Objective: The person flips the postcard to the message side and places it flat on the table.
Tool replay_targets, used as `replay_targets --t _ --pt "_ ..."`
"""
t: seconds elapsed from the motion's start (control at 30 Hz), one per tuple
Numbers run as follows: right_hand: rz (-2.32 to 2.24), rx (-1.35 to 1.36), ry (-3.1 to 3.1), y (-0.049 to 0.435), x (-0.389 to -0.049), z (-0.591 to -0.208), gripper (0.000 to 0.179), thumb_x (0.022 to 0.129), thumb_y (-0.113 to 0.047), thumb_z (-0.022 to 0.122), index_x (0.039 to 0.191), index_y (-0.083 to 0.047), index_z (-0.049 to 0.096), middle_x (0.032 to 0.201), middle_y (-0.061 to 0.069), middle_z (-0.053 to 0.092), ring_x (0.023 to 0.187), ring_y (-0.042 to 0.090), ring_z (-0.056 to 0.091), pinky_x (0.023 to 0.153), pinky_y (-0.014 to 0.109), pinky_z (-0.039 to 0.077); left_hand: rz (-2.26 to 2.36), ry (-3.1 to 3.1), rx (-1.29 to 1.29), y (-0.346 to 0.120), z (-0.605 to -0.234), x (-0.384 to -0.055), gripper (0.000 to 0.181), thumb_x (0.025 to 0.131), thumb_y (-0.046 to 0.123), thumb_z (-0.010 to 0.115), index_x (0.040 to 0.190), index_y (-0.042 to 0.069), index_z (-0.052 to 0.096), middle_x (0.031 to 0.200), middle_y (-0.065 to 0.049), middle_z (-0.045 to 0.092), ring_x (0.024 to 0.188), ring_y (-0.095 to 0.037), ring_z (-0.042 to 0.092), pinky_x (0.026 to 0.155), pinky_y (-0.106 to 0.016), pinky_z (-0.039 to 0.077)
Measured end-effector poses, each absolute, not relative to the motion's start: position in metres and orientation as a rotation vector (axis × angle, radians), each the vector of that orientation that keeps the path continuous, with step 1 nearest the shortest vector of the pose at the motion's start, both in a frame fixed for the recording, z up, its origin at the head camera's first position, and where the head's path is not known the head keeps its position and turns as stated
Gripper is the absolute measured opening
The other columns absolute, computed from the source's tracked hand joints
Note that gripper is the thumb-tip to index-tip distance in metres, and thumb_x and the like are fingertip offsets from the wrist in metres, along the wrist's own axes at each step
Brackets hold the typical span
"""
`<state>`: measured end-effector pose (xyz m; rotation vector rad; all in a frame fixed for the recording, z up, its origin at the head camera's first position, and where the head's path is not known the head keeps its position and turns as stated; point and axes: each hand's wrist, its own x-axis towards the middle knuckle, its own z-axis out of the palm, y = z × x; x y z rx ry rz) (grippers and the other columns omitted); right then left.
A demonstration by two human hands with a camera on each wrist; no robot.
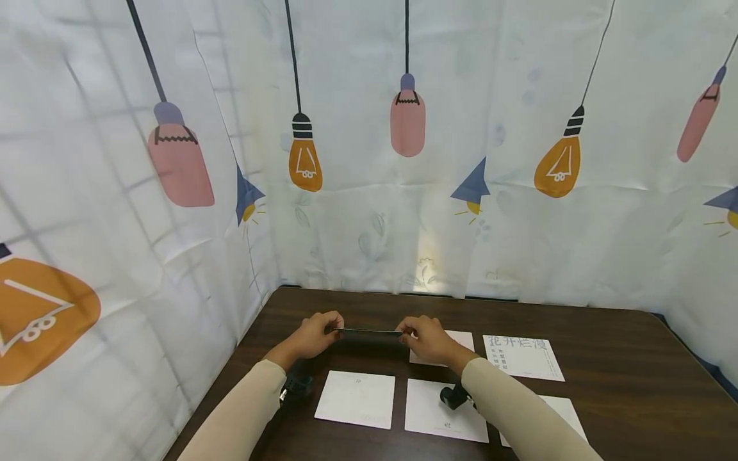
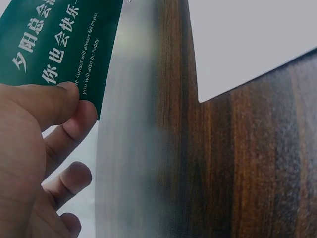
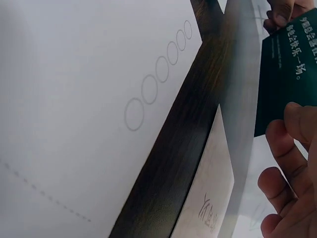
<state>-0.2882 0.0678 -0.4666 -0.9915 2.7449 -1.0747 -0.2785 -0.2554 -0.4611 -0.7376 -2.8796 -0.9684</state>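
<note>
- The green card [image 3: 280, 91] is between the two hands, held in front of the person over the far part of the desk [image 1: 623, 358]; the head view catches it almost edge-on, as a thin line.
- The left hand [image 1: 316, 334] pinches the card's left end between thumb and index finger, with its other fingers loosely bent and off the card.
- The right hand [image 1: 429, 339] has the opposite end in the same kind of pinch, its remaining fingers also curved and free.
- White Chinese characters run across the card's face, with smaller English lines beside them (one reads "you will also be happy").
- Nearer the person, a blank-looking white card [image 1: 355, 400] lies flat on the desk, just beside a middle white card [image 1: 426, 416] that bears a small mark near its lower edge.
- A third card [image 1: 565, 411] in that row is partly covered by the right sleeve [image 1: 519, 410].
- Farther back, one pale card [image 1: 461, 340] sits partly behind the right hand, and next to it lies a card with grey lettering [image 1: 527, 360].
- Behind the desk hangs a white curtain [image 1: 357, 224] printed with bulbs and lamps.
</note>
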Motion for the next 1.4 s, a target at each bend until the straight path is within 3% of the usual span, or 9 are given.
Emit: replay_targets --t 0.13,0.37,0.57,0.7,1.0,1.17,1.4 --pt "-1.079 -0.981 2.745 0.0691 -0.2889 -0.4684 0.011 0.102 -0.013 0.064 0.105 -0.019 0.072 0.094 -0.014 0.065 0.092 0.014 0.054 0.094 0.051 0.034 -0.976 -2.842 -0.739 -0.2551 -0.4627 -0.2794 0.020 0.096 0.006 0.070 0.090 0.021 0.059 0.089 0.016 0.064 0.093 -0.010 0.062 0.087 -0.054 0.028" --pt "-1.144 -0.917 2.686 0.0713 -0.2887 -0.4681 0.019 0.102 -0.008 0.059 0.113 -0.014 0.074 0.107 -0.006 0.070 0.107 0.021 0.061 0.100 0.056 0.037 -0.975 -2.866 -0.677 -0.2559 -0.4649 -0.2790 0.019 0.091 -0.002 0.067 0.093 0.017 0.066 0.096 0.005 0.068 0.099 -0.018 0.062 0.094 -0.058 0.028" --pt "-1.183 -0.894 2.644 0.0729 -0.2894 -0.4703 0.022 0.102 -0.011 0.059 0.119 -0.013 0.071 0.108 -0.004 0.067 0.112 0.025 0.058 0.097 0.054 0.045 -1.032 -2.891 -0.610 -0.2557 -0.4628 -0.2762 0.022 0.090 0.003 0.058 0.098 0.019 0.071 0.102 0.008 0.066 0.103 -0.022 0.058 0.100 -0.057 0.027" --pt "-1.166 -0.843 2.632 0.0732 -0.2897 -0.4719 0.030 0.096 -0.020 0.070 0.125 -0.017 0.068 0.104 -0.009 0.060 0.112 0.025 0.051 0.096 0.054 0.041 -1.073 -2.888 -0.642 -0.2563 -0.4618 -0.2751 0.016 0.091 0.013 0.066 0.105 0.017 0.071 0.107 0.007 0.066 0.109 -0.025 0.055 0.098 -0.058 0.025" --pt "-1.025 -0.827 2.660 0.0719 -0.2874 -0.4685 0.073 0.084 -0.026 0.085 0.148 -0.019 0.050 0.105 -0.011 0.056 0.112 0.027 0.043 0.088 0.048 0.041 -1.011 -2.965 -0.678 -0.2576 -0.4653 -0.2742 0.050 0.083 0.024 0.082 0.130 0.021 0.066 0.116 0.007 0.061 0.110 -0.022 0.050 0.094 -0.056 0.026" --pt "-0.947 -0.789 2.696 0.0693 -0.2866 -0.4687 0.081 0.080 -0.028 0.088 0.150 -0.021 0.048 0.109 -0.010 0.054 0.107 0.027 0.042 0.081 0.048 0.042 -0.998 -2.981 -0.682 -0.2563 -0.4662 -0.2727 0.057 0.082 0.019 0.084 0.136 0.020 0.063 0.114 0.007 0.058 0.107 -0.021 0.047 0.090 -0.054 0.027" --pt "-0.900 -0.730 2.740 0.0666 -0.2870 -0.4717 0.082 0.079 -0.031 0.089 0.150 -0.024 0.048 0.109 -0.011 0.053 0.101 0.023 0.043 0.074 0.056 0.041 -0.955 -2.991 -0.671 -0.2556 -0.4691 -0.2733 0.063 0.082 0.016 0.084 0.140 0.019 0.061 0.113 0.008 0.057 0.105 -0.019 0.045 0.090 -0.052 0.027"
